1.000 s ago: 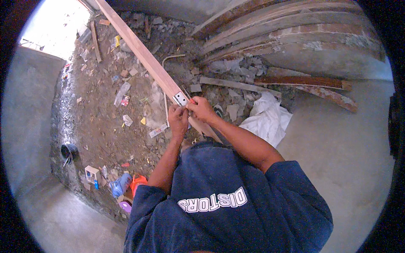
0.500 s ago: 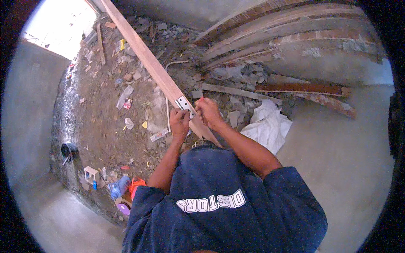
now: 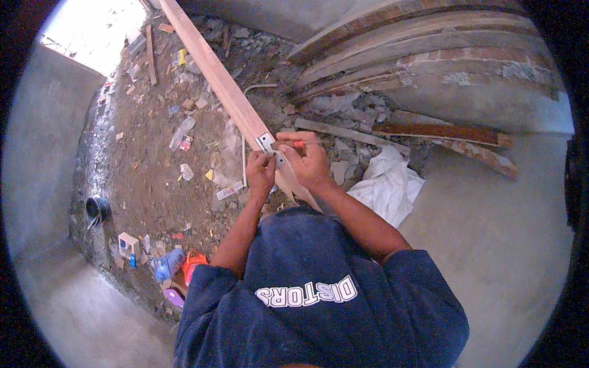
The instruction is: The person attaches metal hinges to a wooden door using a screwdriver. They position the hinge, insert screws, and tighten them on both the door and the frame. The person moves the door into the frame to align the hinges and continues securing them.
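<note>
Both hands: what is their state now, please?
Left hand: closed at the metal plate; anything held cannot be told.
Right hand: closed, holding a red object.

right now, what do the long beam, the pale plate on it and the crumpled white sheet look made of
Long beam: apparently bare wood, matt and pinkish-brown, straight-edged like sawn timber. Pale plate: probably metal, smooth and thin, with dark round spots. White sheet: soft folds suggest cloth or woven plastic; I can't tell which.

Metal hinge [image 3: 264, 140] flat on lt-brn wd beam [image 3: 219, 76], red tool [image 3: 299, 143] nr.
</note>
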Demonstrator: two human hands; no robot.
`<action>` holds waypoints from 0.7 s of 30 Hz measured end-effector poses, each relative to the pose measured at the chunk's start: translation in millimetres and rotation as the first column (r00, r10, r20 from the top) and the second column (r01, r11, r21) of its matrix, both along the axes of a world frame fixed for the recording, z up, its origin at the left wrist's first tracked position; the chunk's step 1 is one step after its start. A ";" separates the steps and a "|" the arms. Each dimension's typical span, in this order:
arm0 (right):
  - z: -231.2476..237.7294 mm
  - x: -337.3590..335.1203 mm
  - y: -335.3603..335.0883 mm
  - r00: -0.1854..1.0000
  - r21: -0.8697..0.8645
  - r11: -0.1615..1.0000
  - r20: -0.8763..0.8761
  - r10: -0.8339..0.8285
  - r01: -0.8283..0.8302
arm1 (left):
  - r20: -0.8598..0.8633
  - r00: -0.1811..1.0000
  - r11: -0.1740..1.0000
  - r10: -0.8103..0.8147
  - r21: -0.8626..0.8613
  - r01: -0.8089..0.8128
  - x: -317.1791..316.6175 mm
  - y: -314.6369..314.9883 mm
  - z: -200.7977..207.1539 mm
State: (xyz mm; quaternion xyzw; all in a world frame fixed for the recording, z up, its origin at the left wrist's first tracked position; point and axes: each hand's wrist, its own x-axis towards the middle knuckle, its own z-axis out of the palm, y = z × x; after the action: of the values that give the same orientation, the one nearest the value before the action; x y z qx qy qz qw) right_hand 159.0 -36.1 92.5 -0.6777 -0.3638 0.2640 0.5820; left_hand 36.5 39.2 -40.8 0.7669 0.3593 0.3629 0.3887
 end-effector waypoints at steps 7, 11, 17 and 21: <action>-52.2 -4.9 10.1 0.995 -0.176 0.984 0.104 0.014 0.005 | -0.153 0.988 0.999 -0.002 0.034 0.008 -2.3 3.3 1.0; -51.9 -6.8 6.5 0.995 -0.046 0.997 0.088 -0.050 0.054 | -0.056 0.998 0.999 -0.023 -0.030 0.021 1.4 2.6 3.2; -57.8 -13.1 3.7 0.997 -0.140 0.990 0.068 -0.023 0.032 | -0.114 0.993 0.998 0.007 0.055 0.000 -1.3 5.8 -11.0; -53.5 -6.8 4.9 0.995 -0.143 0.990 0.097 0.006 0.008 | -0.117 0.993 0.998 -0.016 -0.070 0.008 -0.9 2.6 -6.8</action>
State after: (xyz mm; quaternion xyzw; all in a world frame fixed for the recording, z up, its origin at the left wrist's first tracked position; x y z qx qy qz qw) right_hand 152.2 -31.2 39.0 -0.7299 -0.3714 0.2562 0.5134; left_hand 35.6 41.7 -47.6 0.7751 0.3895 0.3020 0.3953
